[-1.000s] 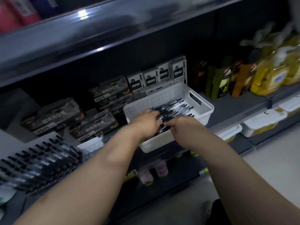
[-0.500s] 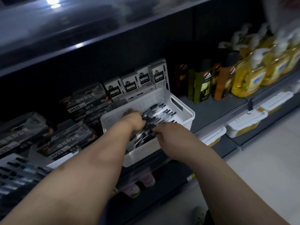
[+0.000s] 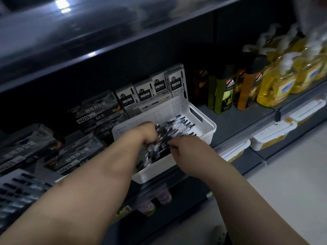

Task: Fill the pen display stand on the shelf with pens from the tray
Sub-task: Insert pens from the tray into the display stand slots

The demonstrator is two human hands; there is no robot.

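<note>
A white perforated tray (image 3: 203, 121) sits on the shelf's front edge and holds several black pens (image 3: 178, 124). Both hands are inside it. My left hand (image 3: 148, 132) curls its fingers round a bunch of pens at the tray's left. My right hand (image 3: 187, 149) comes over the tray's near side, its fingers curled on the pens beside the left hand. The pen display stand (image 3: 19, 193) with rows of dark pens lies at the lower left edge, partly cut off.
Boxes of pens marked HQ35 (image 3: 92, 114) and white 0.5 refill boxes (image 3: 159, 87) stand behind and left of the tray. Dark shower-gel bottles (image 3: 224, 92) and yellow soap bottles (image 3: 281, 85) fill the shelf's right. White tubs (image 3: 272, 137) sit on the lower shelf.
The view has swung right and nearer, so the display stand slid toward the left edge. Both hands stay in the tray, gathering the pens closer together.
</note>
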